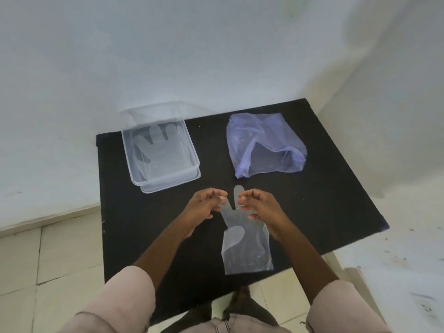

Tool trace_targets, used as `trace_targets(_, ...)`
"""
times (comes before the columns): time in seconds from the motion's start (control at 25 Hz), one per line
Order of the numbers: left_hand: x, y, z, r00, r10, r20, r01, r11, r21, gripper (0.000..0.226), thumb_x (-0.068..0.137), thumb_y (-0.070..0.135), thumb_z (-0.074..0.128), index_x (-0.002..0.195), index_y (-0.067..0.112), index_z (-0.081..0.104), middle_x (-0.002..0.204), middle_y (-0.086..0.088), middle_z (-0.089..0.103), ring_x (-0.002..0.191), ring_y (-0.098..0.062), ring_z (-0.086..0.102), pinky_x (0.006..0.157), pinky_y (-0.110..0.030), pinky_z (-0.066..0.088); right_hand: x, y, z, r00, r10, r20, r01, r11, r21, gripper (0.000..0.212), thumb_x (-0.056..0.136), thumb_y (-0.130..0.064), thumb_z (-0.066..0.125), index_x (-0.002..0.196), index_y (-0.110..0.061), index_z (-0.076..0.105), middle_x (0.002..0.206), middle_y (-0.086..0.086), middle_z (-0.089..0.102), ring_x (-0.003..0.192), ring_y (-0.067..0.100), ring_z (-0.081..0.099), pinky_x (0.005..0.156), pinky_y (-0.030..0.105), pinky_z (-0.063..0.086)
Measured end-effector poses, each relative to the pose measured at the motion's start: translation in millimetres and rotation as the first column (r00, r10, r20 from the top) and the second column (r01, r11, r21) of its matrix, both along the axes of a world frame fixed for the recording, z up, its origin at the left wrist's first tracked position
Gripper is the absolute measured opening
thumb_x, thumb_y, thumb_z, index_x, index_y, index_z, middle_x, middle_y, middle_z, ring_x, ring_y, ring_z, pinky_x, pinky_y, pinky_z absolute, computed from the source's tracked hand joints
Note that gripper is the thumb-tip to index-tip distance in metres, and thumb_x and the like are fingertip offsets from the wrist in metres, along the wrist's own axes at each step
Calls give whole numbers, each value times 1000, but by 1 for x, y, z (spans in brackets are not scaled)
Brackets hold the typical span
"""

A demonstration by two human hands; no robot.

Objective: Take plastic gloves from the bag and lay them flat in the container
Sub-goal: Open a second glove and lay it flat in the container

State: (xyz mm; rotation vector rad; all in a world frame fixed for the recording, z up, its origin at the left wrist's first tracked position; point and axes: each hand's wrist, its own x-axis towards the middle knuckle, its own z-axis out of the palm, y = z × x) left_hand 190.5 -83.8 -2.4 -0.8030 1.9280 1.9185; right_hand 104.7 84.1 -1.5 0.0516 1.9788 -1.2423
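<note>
A clear plastic glove [246, 251] hangs over the near half of the black table, cuff toward me. My left hand [204, 207] pinches its finger end on the left and my right hand [260, 206] pinches it on the right; one glove finger sticks up between them. A clear rectangular container [191, 153] stands at the far left of the table with a glove [159, 150] lying flat inside. A bluish translucent bag [264, 145] lies crumpled at the far right, its mouth facing me.
The black table [336, 200] is pushed into a corner of white walls, at the back and on the right. Tiled floor shows to the left and below the near edge. My feet are under the near edge.
</note>
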Motion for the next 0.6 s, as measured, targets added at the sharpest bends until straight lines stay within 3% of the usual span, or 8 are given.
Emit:
trace_targets(0.16,22,36,-11,999,1,50,-1,1000,-7,15,96,20,54,105,25,66,109,-3,68,100,-18,63,87,-37,47,18,49,-19,1000,-21,-3,21,1000,23,12,91,-25,61,99,-18,67,102,3,69,96,18,66,81,31,53)
trace_targets(0.32,52,72,-24,993,56,100,-55,998,-8,16,94,17,57,106,20,67,102,0,69,94,-19,63,89,-40,46,38,93,-43,994,81,-71,-64,976,208,8,88,-21,62,84,-15,66,86,3,68,83,19,65,76,32,52)
trace_targets(0.48,82,100,-36,983,126,134,-121,992,-44,14,93,15,59,103,21,68,100,2,68,93,-18,63,93,-43,47,62,118,-70,926,360,-114,-238,791,564,25,82,-40,63,80,-15,58,76,3,61,76,25,63,68,33,48)
trace_targets(0.6,100,113,-40,974,179,138,-174,984,-46,14,95,17,55,98,24,67,99,-1,70,92,-20,63,92,-43,48,76,115,-76,892,440,-106,-267,700,662,31,84,-41,61,93,-11,61,88,6,64,85,29,65,69,34,49)
